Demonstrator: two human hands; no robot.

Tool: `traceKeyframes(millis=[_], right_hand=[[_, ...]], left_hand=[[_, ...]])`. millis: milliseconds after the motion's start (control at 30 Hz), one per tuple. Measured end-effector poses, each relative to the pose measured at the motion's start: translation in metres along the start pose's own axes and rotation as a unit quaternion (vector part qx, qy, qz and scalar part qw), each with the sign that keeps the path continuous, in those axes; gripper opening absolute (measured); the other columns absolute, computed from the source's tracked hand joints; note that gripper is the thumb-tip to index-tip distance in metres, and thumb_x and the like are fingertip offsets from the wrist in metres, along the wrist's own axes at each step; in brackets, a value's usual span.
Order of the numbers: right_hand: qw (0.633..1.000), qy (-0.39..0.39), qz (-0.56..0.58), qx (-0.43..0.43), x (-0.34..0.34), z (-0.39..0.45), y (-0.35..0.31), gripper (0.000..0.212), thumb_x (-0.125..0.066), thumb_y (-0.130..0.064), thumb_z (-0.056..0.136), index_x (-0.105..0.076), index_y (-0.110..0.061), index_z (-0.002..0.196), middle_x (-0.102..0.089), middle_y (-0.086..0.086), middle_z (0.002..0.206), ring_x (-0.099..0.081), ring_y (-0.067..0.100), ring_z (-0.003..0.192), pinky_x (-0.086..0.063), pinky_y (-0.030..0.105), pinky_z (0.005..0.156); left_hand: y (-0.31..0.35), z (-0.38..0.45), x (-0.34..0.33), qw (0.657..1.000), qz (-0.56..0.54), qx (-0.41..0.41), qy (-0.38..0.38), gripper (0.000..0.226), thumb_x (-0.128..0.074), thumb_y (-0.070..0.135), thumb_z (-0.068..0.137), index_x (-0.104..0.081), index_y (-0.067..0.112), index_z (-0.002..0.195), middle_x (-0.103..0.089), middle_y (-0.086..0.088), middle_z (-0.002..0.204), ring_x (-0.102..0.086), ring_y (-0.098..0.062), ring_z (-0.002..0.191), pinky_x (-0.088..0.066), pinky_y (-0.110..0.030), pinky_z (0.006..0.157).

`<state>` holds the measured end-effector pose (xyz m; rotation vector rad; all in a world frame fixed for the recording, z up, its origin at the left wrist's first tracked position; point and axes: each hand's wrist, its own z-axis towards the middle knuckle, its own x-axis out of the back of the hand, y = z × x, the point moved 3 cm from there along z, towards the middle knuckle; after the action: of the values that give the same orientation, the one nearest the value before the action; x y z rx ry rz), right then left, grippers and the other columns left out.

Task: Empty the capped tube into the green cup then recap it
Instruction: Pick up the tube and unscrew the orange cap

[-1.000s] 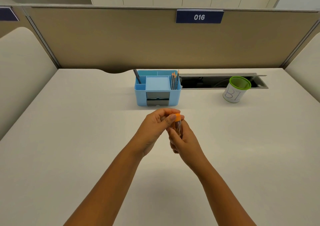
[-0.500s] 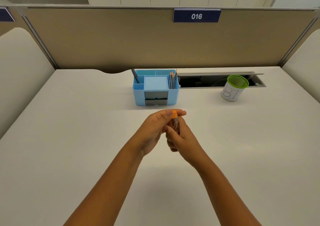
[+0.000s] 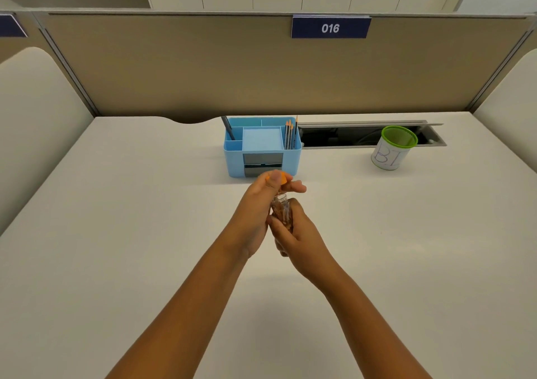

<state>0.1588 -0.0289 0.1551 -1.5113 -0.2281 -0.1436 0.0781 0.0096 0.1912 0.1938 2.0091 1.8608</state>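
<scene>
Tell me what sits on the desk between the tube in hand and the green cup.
Nothing: in the head view, only bare white desk lies between the tube, held in the right hand, and the green cup.

Matt desk, clear tube, plastic and fabric around it

The desk (image 3: 116, 233) has a smooth, matt off-white top. The tube (image 3: 282, 213) looks like clear, glossy plastic with brownish contents showing through; its cap (image 3: 286, 178) is opaque orange plastic. At the far right, the cup (image 3: 392, 151) has a green translucent plastic rim and a white paper-like wrap with handwriting. The organizer (image 3: 261, 157) at the far centre is smooth, light blue plastic. The partition (image 3: 203, 67) behind looks like matt beige cloth, framed in grey metal. The cable tray (image 3: 369, 138) has a dull grey metal edge.
</scene>
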Motion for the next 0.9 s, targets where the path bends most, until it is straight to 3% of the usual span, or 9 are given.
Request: traceKeyframes(millis=[233,400,733,900], right_hand=[[0.999,0.002,0.039,0.004,-0.0008,0.0016,-0.0038,0.012,-0.048,-0.023,0.094,-0.042,-0.031,0.086,-0.047,-0.006,0.062,-0.046,-0.001,0.046,-0.039,0.01,0.046],[0.999,0.0,0.045,0.002,-0.0002,0.0011,-0.004,0.012,-0.048,-0.023,0.094,-0.041,-0.03,0.087,-0.047,-0.005,0.064,-0.045,-0.001,0.046,-0.039,0.01,0.047],[0.998,0.009,0.066,0.022,0.001,-0.0013,-0.0071,0.012,-0.049,-0.023,0.093,-0.043,-0.032,0.09,-0.048,-0.007,0.065,-0.048,-0.002,0.048,-0.04,0.01,0.048],[0.999,0.02,0.031,0.032,0.0007,-0.0011,-0.006,0.014,-0.05,-0.026,0.093,-0.043,-0.037,0.089,-0.049,-0.014,0.067,-0.051,-0.005,0.053,-0.04,0.008,0.05]], left_hand=[[0.0069,-0.0023,-0.001,0.999,-0.005,0.003,-0.042,0.036,-0.034,0.052,0.08,-0.062,0.031,0.089,-0.074,0.013,0.095,-0.057,-0.013,0.113,-0.038,-0.044,0.105],[0.0065,-0.0016,-0.0024,0.998,-0.026,0.001,-0.054,0.038,-0.032,0.053,0.08,-0.066,0.035,0.084,-0.074,0.013,0.095,-0.059,-0.004,0.108,-0.037,-0.039,0.103],[0.0039,-0.0002,-0.003,0.995,-0.071,-0.002,-0.064,0.041,-0.027,0.049,0.087,-0.062,0.027,0.089,-0.075,0.006,0.093,-0.064,-0.009,0.103,-0.045,-0.027,0.088],[-0.0009,0.0,-0.002,0.995,-0.091,0.006,-0.034,0.043,-0.03,0.052,0.083,-0.065,0.028,0.087,-0.075,0.004,0.095,-0.062,-0.013,0.107,-0.043,-0.032,0.095]])
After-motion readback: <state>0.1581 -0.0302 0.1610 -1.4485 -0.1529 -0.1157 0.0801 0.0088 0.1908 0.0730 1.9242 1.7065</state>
